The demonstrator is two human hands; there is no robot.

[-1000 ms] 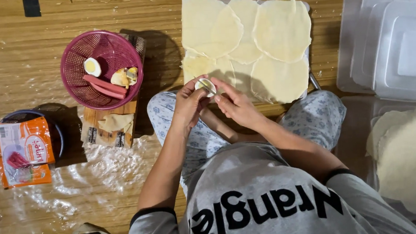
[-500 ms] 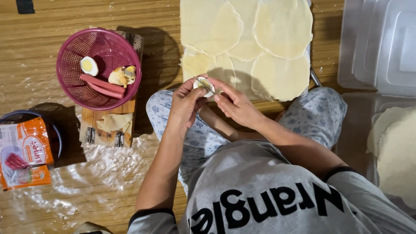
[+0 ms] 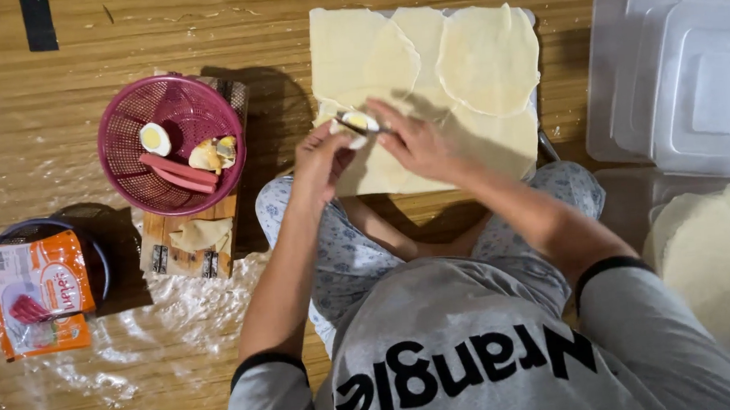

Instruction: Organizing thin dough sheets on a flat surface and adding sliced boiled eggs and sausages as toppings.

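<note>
So both hands are up over the near edge of the dough sheets [image 3: 423, 61], working on a boiled egg [image 3: 357, 124]. The left hand [image 3: 322, 152] is cupped around the egg, fingers curled in on it from below, and the right hand [image 3: 417, 144] pinches a thin knife [image 3: 369, 126] that lies across the top of the egg, so neither hand is loose. The egg sits right between the fingertips, just above the board, yolk showing a bit. I'd say it's a light, soft, slippery thing that crumbles if squeezed, so holding it by the white sides in a gentle cradle looks like the way to go, keeping fingertips off the blade line. The dough rounds underneath look thin and floppy, probably easy to tear or dent if the egg or knife drops on them. Off to the left there's a pink basket [image 3: 124, 176] with half an egg, sausages and some scraps in it, standing on a small wood board [image 3: 191, 253] with a dough bit. Further left an orange packet [image 3: 38, 296] rests on a dark bowl. Clear tubs [image 3: 683, 58] are stacked on the right, with another dough stack [image 3: 726, 272] below them. Nothing really crowds the hands except the person's own knees.
</note>
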